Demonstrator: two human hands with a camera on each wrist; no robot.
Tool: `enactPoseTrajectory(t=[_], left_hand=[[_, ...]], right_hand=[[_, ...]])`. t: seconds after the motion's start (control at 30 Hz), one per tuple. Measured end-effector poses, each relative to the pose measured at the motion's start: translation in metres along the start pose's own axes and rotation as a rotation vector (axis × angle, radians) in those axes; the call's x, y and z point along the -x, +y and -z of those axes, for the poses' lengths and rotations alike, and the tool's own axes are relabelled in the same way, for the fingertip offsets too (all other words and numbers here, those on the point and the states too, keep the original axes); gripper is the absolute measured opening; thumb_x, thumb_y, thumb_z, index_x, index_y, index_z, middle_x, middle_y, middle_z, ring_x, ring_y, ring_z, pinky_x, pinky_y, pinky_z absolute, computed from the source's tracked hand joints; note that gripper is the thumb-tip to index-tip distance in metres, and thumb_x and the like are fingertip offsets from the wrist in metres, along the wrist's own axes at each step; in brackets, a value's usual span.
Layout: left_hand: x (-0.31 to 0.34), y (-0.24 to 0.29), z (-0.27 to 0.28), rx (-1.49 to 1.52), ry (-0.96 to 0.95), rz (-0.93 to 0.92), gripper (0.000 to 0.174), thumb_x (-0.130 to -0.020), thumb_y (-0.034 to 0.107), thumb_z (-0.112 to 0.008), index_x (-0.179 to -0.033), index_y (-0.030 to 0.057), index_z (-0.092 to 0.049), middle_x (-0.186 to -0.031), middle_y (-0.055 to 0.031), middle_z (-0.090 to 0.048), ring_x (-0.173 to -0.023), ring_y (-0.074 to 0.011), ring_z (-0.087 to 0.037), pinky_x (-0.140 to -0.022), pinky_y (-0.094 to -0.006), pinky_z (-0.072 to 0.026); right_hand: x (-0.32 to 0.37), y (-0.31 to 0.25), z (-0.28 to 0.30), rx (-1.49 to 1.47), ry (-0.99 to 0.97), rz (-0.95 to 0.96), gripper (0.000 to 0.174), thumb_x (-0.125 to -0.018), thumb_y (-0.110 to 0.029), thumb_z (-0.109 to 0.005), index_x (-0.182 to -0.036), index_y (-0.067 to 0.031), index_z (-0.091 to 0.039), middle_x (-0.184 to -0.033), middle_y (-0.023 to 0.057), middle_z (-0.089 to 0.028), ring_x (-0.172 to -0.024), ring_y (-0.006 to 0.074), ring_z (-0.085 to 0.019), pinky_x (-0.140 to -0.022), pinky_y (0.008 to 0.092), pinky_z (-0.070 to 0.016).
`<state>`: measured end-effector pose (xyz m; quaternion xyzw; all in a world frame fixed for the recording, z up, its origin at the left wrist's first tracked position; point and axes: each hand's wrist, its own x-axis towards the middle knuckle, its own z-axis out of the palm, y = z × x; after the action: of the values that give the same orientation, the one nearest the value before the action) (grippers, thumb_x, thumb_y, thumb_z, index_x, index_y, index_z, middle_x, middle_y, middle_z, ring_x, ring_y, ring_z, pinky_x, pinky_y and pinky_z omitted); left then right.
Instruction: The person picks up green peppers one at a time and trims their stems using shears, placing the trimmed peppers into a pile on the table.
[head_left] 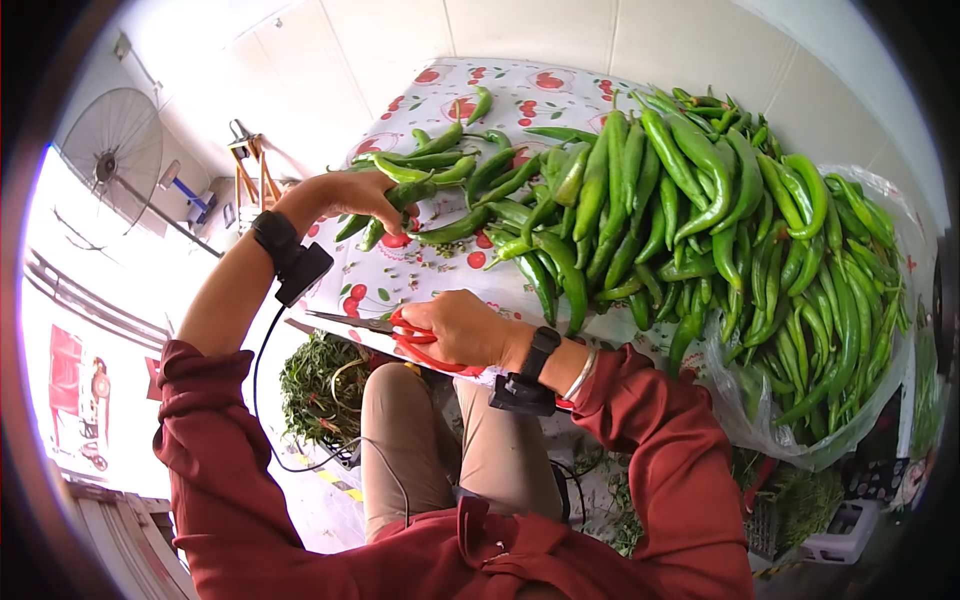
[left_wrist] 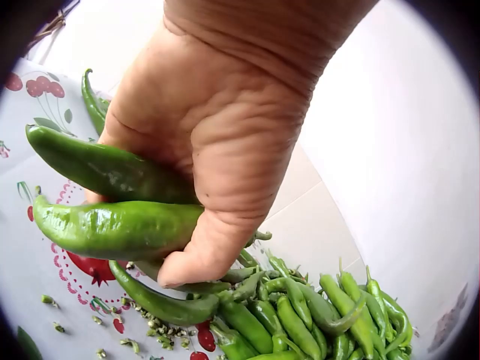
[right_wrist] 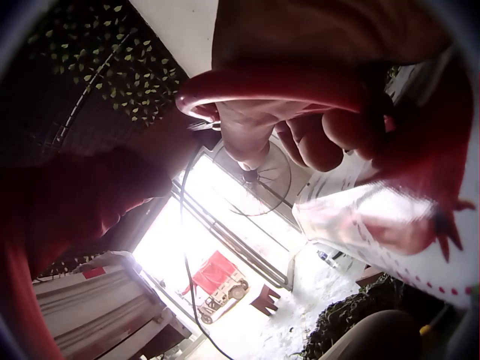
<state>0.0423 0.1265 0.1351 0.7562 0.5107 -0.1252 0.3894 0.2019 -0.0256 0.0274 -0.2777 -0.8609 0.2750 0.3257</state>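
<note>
At the table's left part, my left hand (head_left: 350, 195) grips green chili peppers. Up close in the left wrist view, two of them, a lighter pepper (left_wrist: 112, 231) and a darker one (left_wrist: 97, 166), lie between the thumb and the palm side, their other ends hidden by the hand. My right hand (head_left: 468, 325) holds red-handled scissors (head_left: 412, 340) near the front edge, the blades pointing left. The right wrist view shows a red handle loop (right_wrist: 274, 86) around the fingers. Small cut stem ends (left_wrist: 154, 326) lie scattered on the cloth below the left hand.
A big heap of green peppers (head_left: 690, 190) covers the right side of the fruit-print tablecloth (head_left: 440, 95), spilling into a clear plastic bag (head_left: 850, 430). Cut greens (head_left: 325, 385) sit beside the person's knees. Farther left stands a fan (head_left: 110, 150); a cable hangs from the left wrist.
</note>
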Motion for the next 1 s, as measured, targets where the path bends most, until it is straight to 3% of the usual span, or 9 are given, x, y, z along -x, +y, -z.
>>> enactPoseTrajectory(t=[0.2, 0.37, 0.47, 0.5, 0.57, 0.6, 0.73, 0.8, 1.0], left_hand=[[0.012, -0.027, -0.01, 0.145, -0.049, -0.025, 0.047, -0.062, 0.012, -0.07, -0.107, 0.0034, -0.063, -0.095, -0.0079, -0.063, -0.09, -0.0168, -0.055, -0.083, -0.0282, -0.0418], [0.02, -0.027, -0.029, 0.148, 0.099, -0.02, 0.041, -0.067, 0.022, -0.071, -0.103, 0.0026, -0.064, -0.096, -0.0066, -0.066, -0.09, -0.0154, -0.058, -0.083, -0.027, -0.0434], [0.001, -0.046, -0.041, 0.14, 0.285, -0.24, 0.046, -0.066, 0.025, -0.071, -0.104, 0.0003, -0.062, -0.092, -0.0104, -0.066, -0.082, -0.0176, -0.061, -0.076, -0.0289, -0.0471], [0.004, -0.041, -0.043, 0.142, 0.285, -0.24, 0.046, -0.066, 0.025, -0.071, -0.104, 0.0003, -0.062, -0.092, -0.0104, -0.066, -0.082, -0.0176, -0.061, -0.076, -0.0289, -0.0471], [0.011, -0.024, -0.047, -0.105, 0.505, -0.121, 0.051, -0.064, 0.025, -0.07, -0.108, 0.0009, -0.059, -0.091, -0.0138, -0.065, -0.081, -0.0225, -0.063, -0.073, -0.0317, -0.0483], [0.008, -0.026, -0.049, -0.107, 0.545, -0.121, 0.055, -0.063, 0.024, -0.069, -0.112, 0.0015, -0.056, -0.088, -0.0169, -0.064, -0.082, -0.0274, -0.063, -0.072, -0.0346, -0.0486], [0.0, -0.03, -0.054, -0.127, 0.616, -0.077, 0.052, -0.063, 0.023, -0.069, -0.108, 0.0013, -0.056, -0.091, -0.0172, -0.062, -0.084, -0.0288, -0.061, -0.072, -0.0367, -0.0477], [0.001, -0.028, -0.06, -0.272, 0.819, -0.093, 0.044, -0.064, 0.02, -0.069, -0.101, 0.001, -0.055, -0.094, -0.0161, -0.058, -0.088, -0.031, -0.059, -0.073, -0.0392, -0.0462], [0.001, -0.007, -0.064, -0.25, 0.915, -0.334, 0.037, -0.064, 0.015, -0.068, -0.096, 0.0012, -0.053, -0.098, -0.0131, -0.055, -0.094, -0.0331, -0.054, -0.078, -0.0402, -0.0441]], right_hand=[[0.001, -0.001, -0.001, -0.024, 0.018, 0.022, 0.031, -0.079, -0.034, -0.063, -0.08, -0.0041, -0.058, -0.065, 0.0171, -0.059, -0.062, 0.0357, -0.059, -0.056, 0.0417, -0.0441], [0.001, -0.001, -0.001, -0.018, 0.036, 0.045, 0.028, -0.079, -0.029, -0.064, -0.087, -0.0032, -0.06, -0.068, 0.0168, -0.061, -0.065, 0.0346, -0.06, -0.058, 0.0404, -0.0458], [0.002, 0.001, -0.002, 0.001, 0.038, 0.038, 0.025, -0.079, -0.026, -0.064, -0.089, -0.0033, -0.061, -0.068, 0.0173, -0.061, -0.065, 0.0344, -0.06, -0.058, 0.0401, -0.0463], [0.002, 0.001, -0.003, 0.001, 0.037, 0.038, 0.025, -0.079, -0.026, -0.064, -0.089, -0.0033, -0.061, -0.068, 0.0173, -0.061, -0.065, 0.0344, -0.06, -0.058, 0.0401, -0.0463], [0.002, 0.002, -0.003, 0.002, 0.042, 0.04, 0.023, -0.079, -0.024, -0.063, -0.09, -0.0038, -0.061, -0.069, 0.0174, -0.061, -0.065, 0.0342, -0.061, -0.059, 0.0401, -0.0466], [0.002, 0.002, -0.003, 0.005, 0.042, 0.039, 0.023, -0.079, -0.024, -0.063, -0.09, -0.0038, -0.061, -0.069, 0.0174, -0.061, -0.065, 0.0342, -0.061, -0.059, 0.0401, -0.0466], [0.002, 0.002, -0.005, -0.026, 0.105, 0.063, 0.021, -0.079, -0.023, -0.062, -0.089, -0.0044, -0.061, -0.069, 0.0171, -0.061, -0.065, 0.0343, -0.06, -0.059, 0.0405, -0.0465], [0.001, 0.001, -0.004, -0.044, 0.121, 0.059, 0.02, -0.079, -0.023, -0.062, -0.089, -0.0045, -0.061, -0.068, 0.0171, -0.061, -0.064, 0.0345, -0.06, -0.059, 0.0408, -0.0465], [0.001, 0.003, -0.006, -0.046, 0.123, 0.043, 0.019, -0.08, -0.022, -0.061, -0.085, -0.0036, -0.062, -0.067, 0.0181, -0.06, -0.064, 0.0354, -0.059, -0.059, 0.0414, -0.0464]])
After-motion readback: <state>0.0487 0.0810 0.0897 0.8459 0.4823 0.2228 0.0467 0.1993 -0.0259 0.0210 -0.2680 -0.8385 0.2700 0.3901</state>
